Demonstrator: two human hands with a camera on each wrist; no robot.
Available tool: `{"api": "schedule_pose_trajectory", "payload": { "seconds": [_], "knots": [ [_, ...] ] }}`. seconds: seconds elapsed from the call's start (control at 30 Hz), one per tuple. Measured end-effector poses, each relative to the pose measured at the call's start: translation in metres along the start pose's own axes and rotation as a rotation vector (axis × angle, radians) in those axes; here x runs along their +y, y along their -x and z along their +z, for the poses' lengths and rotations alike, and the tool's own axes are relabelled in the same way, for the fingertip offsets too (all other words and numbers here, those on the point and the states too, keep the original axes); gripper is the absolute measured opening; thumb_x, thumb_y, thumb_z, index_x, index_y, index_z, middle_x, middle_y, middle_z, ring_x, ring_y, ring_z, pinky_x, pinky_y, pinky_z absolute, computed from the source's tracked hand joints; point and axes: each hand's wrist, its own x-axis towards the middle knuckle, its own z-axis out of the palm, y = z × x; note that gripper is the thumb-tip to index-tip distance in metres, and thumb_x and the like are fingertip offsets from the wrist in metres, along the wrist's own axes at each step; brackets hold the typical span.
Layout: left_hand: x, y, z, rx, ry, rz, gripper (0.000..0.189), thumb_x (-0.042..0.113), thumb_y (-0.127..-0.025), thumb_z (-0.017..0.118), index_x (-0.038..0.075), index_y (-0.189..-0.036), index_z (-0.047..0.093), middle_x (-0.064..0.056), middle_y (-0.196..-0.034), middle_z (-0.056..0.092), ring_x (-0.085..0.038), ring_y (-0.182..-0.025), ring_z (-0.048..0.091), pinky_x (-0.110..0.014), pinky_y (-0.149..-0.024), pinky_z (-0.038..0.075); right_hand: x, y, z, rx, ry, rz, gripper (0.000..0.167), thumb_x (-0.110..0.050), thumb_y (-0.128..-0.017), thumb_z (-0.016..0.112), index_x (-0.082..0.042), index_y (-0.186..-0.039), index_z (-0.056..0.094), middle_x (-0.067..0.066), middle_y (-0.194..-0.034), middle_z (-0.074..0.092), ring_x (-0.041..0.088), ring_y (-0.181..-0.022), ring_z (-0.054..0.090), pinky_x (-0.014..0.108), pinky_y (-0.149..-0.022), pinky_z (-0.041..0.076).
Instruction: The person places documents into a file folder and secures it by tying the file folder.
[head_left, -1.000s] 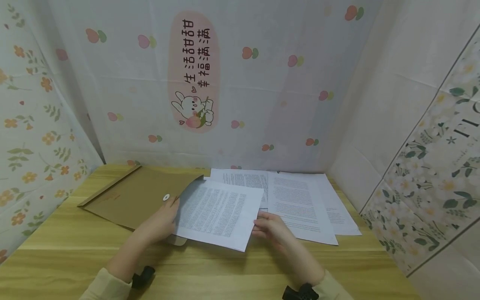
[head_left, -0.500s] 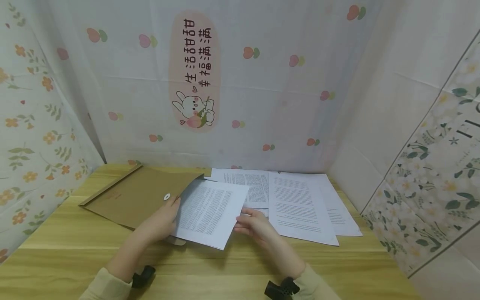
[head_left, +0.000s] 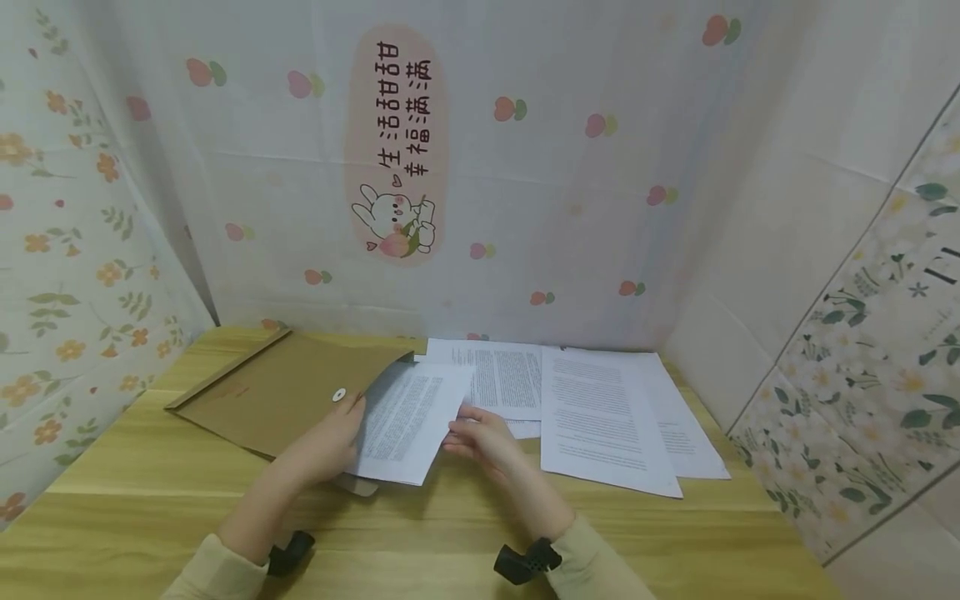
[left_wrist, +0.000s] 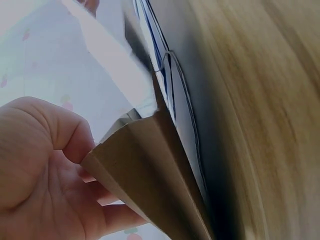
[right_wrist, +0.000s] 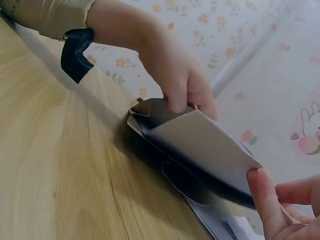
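Note:
A brown paper document envelope [head_left: 285,392] with a white round button lies at the left of the table, its mouth facing right. My left hand [head_left: 333,437] pinches the upper layer at the mouth between thumb and fingers, lifting it, as the left wrist view shows. Printed white sheets [head_left: 405,417] stand partly inside the mouth; their inner part is hidden. My right hand [head_left: 483,442] pinches the sheets' right edge, thumb on one face in the right wrist view. The envelope's flap [head_left: 356,484] shows below the sheets.
More printed sheets [head_left: 607,417] lie overlapping at the back right of the wooden table [head_left: 405,550]. A patterned cloth [head_left: 525,208] hangs behind the table, with floral cloths at both sides.
My right hand has moved left, sliding the printed sheets further into the envelope, so less of them shows. My left hand keeps its grip at the mouth.

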Motion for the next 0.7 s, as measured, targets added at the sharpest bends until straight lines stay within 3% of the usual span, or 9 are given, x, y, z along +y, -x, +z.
{"api": "schedule_pose_trajectory", "payload": {
  "seconds": [0.33,0.7],
  "knots": [
    [0.001,0.002,-0.001,-0.016,0.015,-0.008,0.062,-0.015,-0.079,0.046,-0.024,-0.137,0.024,-0.042,-0.144,0.016,-0.054,-0.133,0.021,-0.059,-0.106,0.021,-0.001,-0.013,0.018,0.013,0.025,-0.004,0.043,0.007,-0.09,0.054,0.016,-0.131,0.044,0.021,-0.096,0.066,0.023,-0.076,0.069,0.032,-0.075,0.056],
    [0.001,-0.001,-0.001,0.031,-0.016,-0.012,0.054,-0.011,-0.087,0.044,-0.024,-0.136,0.026,-0.041,-0.144,0.02,-0.052,-0.133,0.024,-0.058,-0.105,0.025,0.0,-0.024,0.045,0.042,0.039,0.034,0.034,0.011,-0.088,0.054,0.014,-0.122,0.051,0.018,-0.088,0.067,0.019,-0.067,0.068,0.035,-0.072,0.057]
  ]
}}
